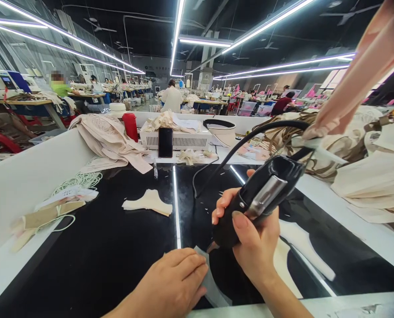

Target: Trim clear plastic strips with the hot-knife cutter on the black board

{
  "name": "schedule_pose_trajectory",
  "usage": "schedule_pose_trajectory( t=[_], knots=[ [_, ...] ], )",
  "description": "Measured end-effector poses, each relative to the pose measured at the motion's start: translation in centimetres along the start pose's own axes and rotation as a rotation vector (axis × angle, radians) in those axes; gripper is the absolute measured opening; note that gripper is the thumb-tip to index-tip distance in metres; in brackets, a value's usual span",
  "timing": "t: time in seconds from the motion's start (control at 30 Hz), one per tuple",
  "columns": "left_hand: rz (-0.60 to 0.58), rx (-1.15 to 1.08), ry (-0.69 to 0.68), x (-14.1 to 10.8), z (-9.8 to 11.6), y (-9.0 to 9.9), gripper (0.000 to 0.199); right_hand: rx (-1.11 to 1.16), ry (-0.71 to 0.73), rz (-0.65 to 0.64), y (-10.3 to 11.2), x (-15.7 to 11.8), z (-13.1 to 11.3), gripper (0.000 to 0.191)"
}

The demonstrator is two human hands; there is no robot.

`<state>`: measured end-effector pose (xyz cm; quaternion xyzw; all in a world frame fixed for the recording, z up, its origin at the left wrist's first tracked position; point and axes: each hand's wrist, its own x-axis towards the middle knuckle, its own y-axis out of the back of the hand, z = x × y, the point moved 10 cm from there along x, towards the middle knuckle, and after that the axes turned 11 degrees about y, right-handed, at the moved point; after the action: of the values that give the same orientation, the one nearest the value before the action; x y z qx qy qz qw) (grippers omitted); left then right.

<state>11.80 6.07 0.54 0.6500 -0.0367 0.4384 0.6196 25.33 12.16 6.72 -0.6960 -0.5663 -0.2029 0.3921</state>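
Note:
My right hand [255, 238] is wrapped round a black corded hand tool [259, 196] with a shiny metal plate along its side. The tool's narrow tip points down at a thin, pale grey curved piece [215, 287] on the black tabletop. With its fingers together, my left hand [173, 280] holds that piece down, covering part of it. Whether the tip touches the piece, I cannot tell. Right of the tool lie a white curved cut piece [308, 247] and a cream one [285, 265], partly behind my right wrist. Farther off lies a small cream cut piece [148, 202].
Green cord [79, 183] and fabric scraps [51, 216] lie at left. Behind are draped fabric [109, 139], a red cup [130, 126], a phone [165, 142] and a white vented box [180, 139]. The tool's black cable [228, 154] arches over the table. Fabric [376, 181] is heaped at right.

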Motion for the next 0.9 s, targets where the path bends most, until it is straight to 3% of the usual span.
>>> schedule_pose_trajectory(
  t=[0.9],
  knots=[
    [-0.057,-0.037,0.026,-0.19,-0.06,-0.24,0.025,-0.033,-0.003,-0.003,0.29,-0.32,-0.20,0.025]
  ],
)
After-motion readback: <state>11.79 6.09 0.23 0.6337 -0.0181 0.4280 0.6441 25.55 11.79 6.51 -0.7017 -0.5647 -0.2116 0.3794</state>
